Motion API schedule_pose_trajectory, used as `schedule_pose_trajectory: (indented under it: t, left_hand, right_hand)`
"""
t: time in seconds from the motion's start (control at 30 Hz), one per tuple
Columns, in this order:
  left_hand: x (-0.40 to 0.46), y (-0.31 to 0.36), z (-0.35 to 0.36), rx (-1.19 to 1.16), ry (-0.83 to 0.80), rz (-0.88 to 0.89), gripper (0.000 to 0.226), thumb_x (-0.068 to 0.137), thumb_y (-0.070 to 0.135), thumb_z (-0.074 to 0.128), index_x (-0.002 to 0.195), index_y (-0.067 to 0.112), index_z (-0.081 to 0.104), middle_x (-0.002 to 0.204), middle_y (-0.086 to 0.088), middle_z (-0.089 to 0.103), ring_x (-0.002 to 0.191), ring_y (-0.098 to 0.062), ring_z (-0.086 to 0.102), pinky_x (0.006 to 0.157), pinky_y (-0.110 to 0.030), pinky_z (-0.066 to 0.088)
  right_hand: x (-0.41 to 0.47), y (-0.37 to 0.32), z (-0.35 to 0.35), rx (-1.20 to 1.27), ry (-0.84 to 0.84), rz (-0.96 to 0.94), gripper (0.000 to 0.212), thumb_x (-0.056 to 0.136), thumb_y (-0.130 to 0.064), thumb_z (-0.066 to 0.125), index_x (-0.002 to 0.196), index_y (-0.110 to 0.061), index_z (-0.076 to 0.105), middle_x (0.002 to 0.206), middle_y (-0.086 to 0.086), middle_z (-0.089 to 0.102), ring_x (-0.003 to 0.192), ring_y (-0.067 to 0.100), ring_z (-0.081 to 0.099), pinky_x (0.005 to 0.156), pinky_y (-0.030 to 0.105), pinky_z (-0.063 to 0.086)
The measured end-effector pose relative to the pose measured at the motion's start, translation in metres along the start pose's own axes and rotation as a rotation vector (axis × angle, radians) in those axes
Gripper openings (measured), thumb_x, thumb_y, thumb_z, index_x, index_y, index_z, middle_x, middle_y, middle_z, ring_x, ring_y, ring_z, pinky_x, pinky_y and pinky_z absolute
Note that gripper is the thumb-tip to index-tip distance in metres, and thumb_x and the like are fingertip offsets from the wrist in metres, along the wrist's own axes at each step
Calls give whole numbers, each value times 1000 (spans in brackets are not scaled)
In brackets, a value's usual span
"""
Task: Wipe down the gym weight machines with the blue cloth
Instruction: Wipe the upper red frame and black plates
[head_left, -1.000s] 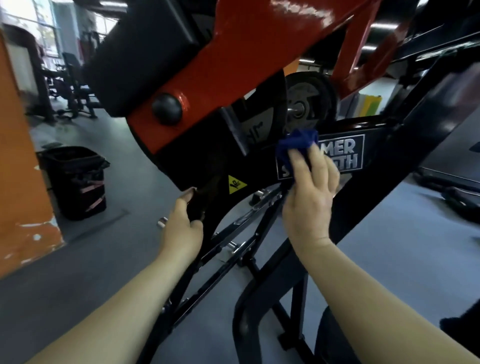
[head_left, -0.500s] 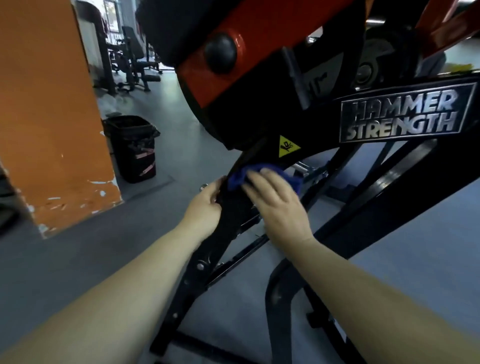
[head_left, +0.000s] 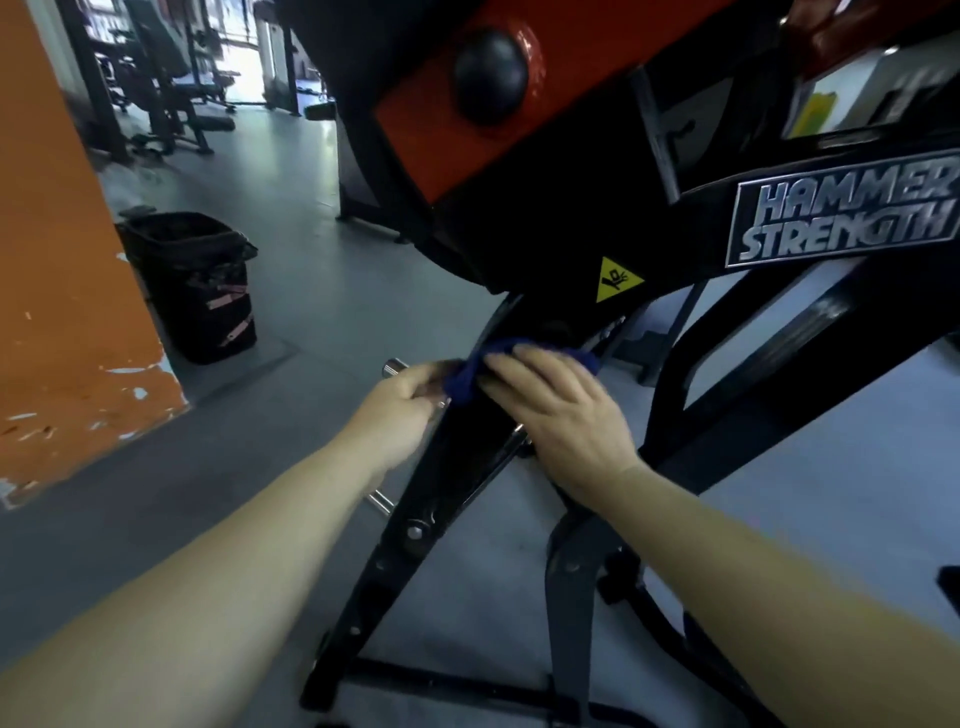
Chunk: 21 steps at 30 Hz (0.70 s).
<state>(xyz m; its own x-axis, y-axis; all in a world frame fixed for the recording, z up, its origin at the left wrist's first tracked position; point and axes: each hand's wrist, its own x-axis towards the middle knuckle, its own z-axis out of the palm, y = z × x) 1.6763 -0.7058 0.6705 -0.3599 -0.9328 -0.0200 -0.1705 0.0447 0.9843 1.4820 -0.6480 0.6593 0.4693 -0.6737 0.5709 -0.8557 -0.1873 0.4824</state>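
Blue cloth (head_left: 470, 375) lies pressed under my flat right hand (head_left: 563, 415) on the slanted black steel strut (head_left: 457, 467); my left hand (head_left: 402, 402), at nine o'clock, curls around its edge (bracing, I judge).

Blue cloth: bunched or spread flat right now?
Bunched. The blue cloth sits crumpled on the black frame bar; right hand presses it down, left hand touches its edge.

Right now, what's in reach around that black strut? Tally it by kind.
Hands: 2, left hand and right hand
Blue cloth: 1
Yellow warning sticker: 1
Hammer Strength nameplate: 1
Black bin: 1
Total: 6
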Motion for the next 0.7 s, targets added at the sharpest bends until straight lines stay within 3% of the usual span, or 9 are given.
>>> schedule_pose_trajectory:
  t: [0.1, 0.17, 0.3, 0.37, 0.47, 0.53, 0.57, 0.63, 0.7]
  left_hand:
    - [1, -4, -1, -36, -25, -31, 55, 91, -17, 35, 131, 14, 56, 120, 4, 60, 104, -3, 56, 83, -10, 44]
    - [-2, -10, 3, -106, -4, -52, 55, 90, -19, 33, 129, 9, 57, 116, 1, 61, 94, 1, 58, 72, -4, 46]
    - [-5, -19, 0, -252, 93, -128, 46, 92, -16, 31, 117, 9, 61, 98, 0, 68, 75, 4, 64, 56, -5, 46]
    - [-5, -27, -9, -247, 100, -160, 42, 92, -14, 32, 114, 8, 61, 102, -2, 68, 78, 1, 64, 58, -7, 47]
    - [-3, -39, -18, -144, 62, -192, 34, 97, -3, 44, 121, 13, 61, 120, -1, 66, 100, -8, 63, 74, -15, 48]
    - [-1, -46, -16, -114, -42, -196, 40, 97, -6, 43, 128, 16, 56, 122, 5, 60, 102, -7, 61, 73, -9, 48]
    - [1, -51, -14, -86, -97, -201, 46, 96, -9, 41, 131, 19, 52, 122, 6, 58, 106, -7, 60, 77, -10, 47]
    - [5, -63, -13, -20, -174, -199, 58, 91, -13, 35, 137, 20, 49, 136, 4, 53, 127, -12, 51, 100, -23, 43]
    - [7, -73, -16, 12, -198, -186, 63, 88, -13, 32, 141, 18, 46, 144, 2, 49, 133, -11, 44, 110, -30, 35]
  right_hand:
    - [22, 12, -23, 10, 327, 378, 46, 89, -1, 46, 129, -14, 64, 140, 6, 54, 129, 27, 39, 108, 40, 33]
    - [26, -5, -13, -5, 371, 447, 43, 89, -1, 47, 126, -13, 66, 137, 8, 57, 126, 29, 40, 106, 42, 35]
    - [-7, -37, 25, -70, -50, 22, 50, 84, -10, 60, 133, -21, 60, 138, -1, 54, 123, 26, 40, 100, 39, 35]
    - [-6, -31, 16, -67, -62, 9, 50, 83, -9, 63, 131, -22, 61, 137, -1, 54, 121, 26, 41, 99, 39, 35]
    - [24, -23, -10, -18, 161, 349, 53, 82, -4, 45, 130, -17, 63, 136, 3, 52, 121, 28, 40, 98, 42, 35]
    - [38, -31, -9, -21, 212, 462, 52, 83, -6, 45, 131, -18, 62, 139, 0, 46, 124, 28, 37, 101, 41, 32]
    - [38, -40, -3, -38, 154, 387, 50, 83, -9, 49, 130, -18, 63, 139, -1, 44, 123, 27, 37, 100, 41, 31]
    - [28, -58, 14, -88, -63, 122, 47, 78, -15, 64, 124, -20, 66, 133, -2, 52, 120, 26, 38, 96, 38, 32]
    - [30, -63, 9, -105, -183, 45, 44, 71, -16, 72, 115, -19, 69, 124, -2, 60, 118, 24, 40, 95, 35, 34]
